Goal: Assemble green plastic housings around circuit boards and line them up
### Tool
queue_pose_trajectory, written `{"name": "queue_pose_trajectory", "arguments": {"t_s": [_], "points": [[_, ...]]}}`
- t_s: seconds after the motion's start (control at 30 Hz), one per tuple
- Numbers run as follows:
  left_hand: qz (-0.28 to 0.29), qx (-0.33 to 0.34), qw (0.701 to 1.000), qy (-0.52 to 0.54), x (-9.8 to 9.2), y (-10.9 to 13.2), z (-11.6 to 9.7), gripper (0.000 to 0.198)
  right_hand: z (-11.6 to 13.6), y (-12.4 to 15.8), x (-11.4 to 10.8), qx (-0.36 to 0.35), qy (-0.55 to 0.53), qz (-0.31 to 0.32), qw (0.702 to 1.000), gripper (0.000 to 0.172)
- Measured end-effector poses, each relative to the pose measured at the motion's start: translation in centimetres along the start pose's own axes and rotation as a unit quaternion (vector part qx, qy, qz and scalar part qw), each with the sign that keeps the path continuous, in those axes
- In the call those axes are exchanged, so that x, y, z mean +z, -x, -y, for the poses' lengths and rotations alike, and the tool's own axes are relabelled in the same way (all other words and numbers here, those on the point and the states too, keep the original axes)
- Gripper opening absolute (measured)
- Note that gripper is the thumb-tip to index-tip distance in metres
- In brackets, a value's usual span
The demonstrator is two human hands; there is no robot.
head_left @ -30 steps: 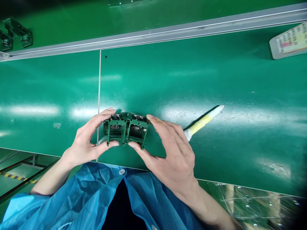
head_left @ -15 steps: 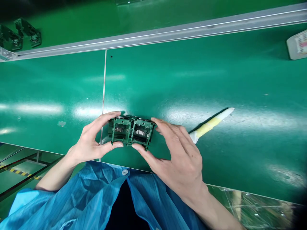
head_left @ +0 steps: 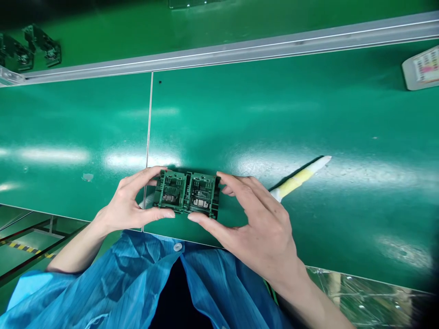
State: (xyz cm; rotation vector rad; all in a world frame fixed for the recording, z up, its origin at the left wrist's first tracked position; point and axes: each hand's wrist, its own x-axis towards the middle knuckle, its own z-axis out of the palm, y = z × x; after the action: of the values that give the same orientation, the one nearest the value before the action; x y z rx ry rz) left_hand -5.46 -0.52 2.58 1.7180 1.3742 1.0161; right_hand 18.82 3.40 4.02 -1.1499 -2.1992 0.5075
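Two green circuit-board assemblies sit side by side between my hands, close together, each an open box-like frame with a silvery metal part inside. My left hand (head_left: 128, 201) grips the left circuit-board assembly (head_left: 172, 188), thumb along its near edge and fingers at its far left corner. My right hand (head_left: 257, 224) holds the right circuit-board assembly (head_left: 201, 192) the same way, with thumb at the near edge and forefinger at the far right corner. Whether the two are joined I cannot tell. Their undersides are hidden.
A white tool with a yellow-wrapped middle (head_left: 297, 182) lies right of my right hand on the green bench (head_left: 274, 114). A pale labelled object (head_left: 421, 68) is at the far right. Beyond the metal rail (head_left: 206, 55), more circuit-board assemblies (head_left: 43, 45) stand at upper left.
Both assemblies have tilted, so their open faces and the metal parts inside show more fully. They sit slightly nearer to me, and both hands keep hold.
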Motion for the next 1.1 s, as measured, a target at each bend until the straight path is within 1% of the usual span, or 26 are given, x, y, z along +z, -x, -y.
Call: {"name": "queue_pose_trajectory", "arguments": {"t_s": [0.07,0.13,0.33,0.43,0.5,0.57,0.67,0.8,0.87,0.9,0.93,0.97,1.0,1.03,1.07,1.1], "points": [[-0.006,0.012,1.0,0.001,0.0,0.0,0.1,0.071,-0.1,-0.1,-0.1,0.005,-0.015,0.009,1.0,0.051],[-0.009,0.01,1.0,0.009,0.1,-0.1,0.1,0.07,-0.1,-0.2,-0.3,0.011,-0.033,0.017,0.999,0.051],[-0.01,-0.029,0.998,0.063,0.3,-0.4,-0.6,0.059,0.0,-0.7,-0.4,0.038,-0.081,0.031,0.995,0.049],[0.009,-0.082,0.992,0.1,0.3,-0.5,-1.0,0.054,0.0,-0.8,-0.4,0.047,-0.089,0.032,0.994,0.049],[0.023,-0.136,0.984,0.112,0.2,-0.6,-1.2,0.055,0.0,-0.8,-0.4,0.054,-0.095,0.033,0.993,0.05],[0.029,-0.169,0.978,0.118,0.1,-0.6,-1.2,0.057,0.0,-0.9,-0.5,0.055,-0.097,0.034,0.993,0.05],[0.039,-0.174,0.976,0.125,0.1,-0.6,-1.1,0.057,-0.1,-0.8,-0.6,0.048,-0.088,0.039,0.994,0.05],[0.056,-0.146,0.982,0.108,0.2,-0.5,-1.0,0.058,0.0,-0.7,-0.5,0.037,-0.06,0.047,0.996,0.052],[0.054,-0.112,0.99,0.06,0.2,-0.6,-0.8,0.058,-0.2,-0.9,-0.6,0.014,-0.04,0.051,0.998,0.054],[0.044,-0.076,0.996,0.021,0.0,-0.8,-0.6,0.057,-0.4,-1.0,-0.6,-0.007,-0.027,0.049,0.998,0.053],[0.025,-0.023,0.999,-0.029,-0.2,-1.0,-0.4,0.055,-0.8,-1.2,-0.8,-0.036,-0.01,0.04,0.999,0.052],[0.002,0.046,0.995,-0.09,-0.5,-1.4,-0.1,0.053,-1.2,-1.3,-1.1,-0.071,0.012,0.023,0.997,0.05],[-0.029,0.129,0.979,-0.158,-1.0,-1.8,0.2,0.049,-1.6,-1.6,-1.6,-0.114,0.039,-0.001,0.993,0.047],[-0.063,0.219,0.947,-0.226,-1.5,-2.4,0.5,0.044,-2.2,-1.8,-2.1,-0.163,0.067,-0.031,0.984,0.043],[-0.098,0.305,0.903,-0.287,-2.2,-3.0,0.7,0.038,-2.7,-2.0,-2.8,-0.214,0.09,-0.06,0.971,0.039],[-0.126,0.381,0.851,-0.338,-3.0,-3.6,1.0,0.034,-3.3,-2.3,-3.6,-0.261,0.105,-0.081,0.956,0.034]]}}
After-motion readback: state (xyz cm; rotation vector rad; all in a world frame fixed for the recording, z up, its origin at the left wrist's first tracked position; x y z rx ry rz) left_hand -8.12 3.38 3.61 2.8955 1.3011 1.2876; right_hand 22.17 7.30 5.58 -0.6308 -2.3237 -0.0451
